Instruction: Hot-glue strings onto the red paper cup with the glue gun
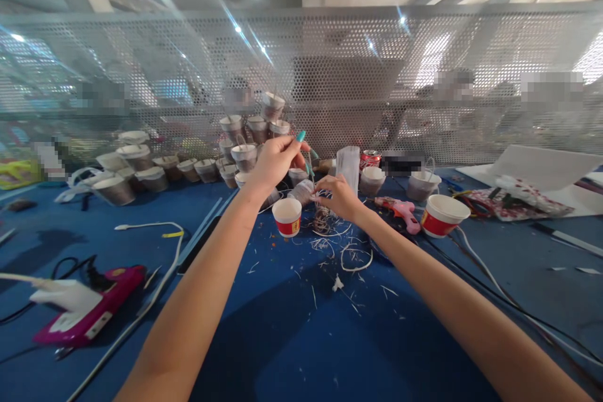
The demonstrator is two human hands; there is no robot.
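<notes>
My left hand (277, 158) is raised over the blue table (292, 326), its fingers pinched on a thin string or wire that runs down toward my right hand. My right hand (340, 196) is closed around a small wrapped cup (301, 190) lying on its side, just above a loose coil of twine (323, 220). A red-and-white paper cup (287, 217) stands upright right below my left wrist. White string offcuts (354, 257) litter the table in front of both hands.
Stacked wrapped cups (249, 138) stand behind my hands, with more in a row at the left (136, 169). A pink glue gun (400, 210), a red cup (440, 215), a soda can (370, 159), and cables lie right. Another magenta glue gun (89, 311) lies near left. A perforated metal screen (330, 75) backs the table.
</notes>
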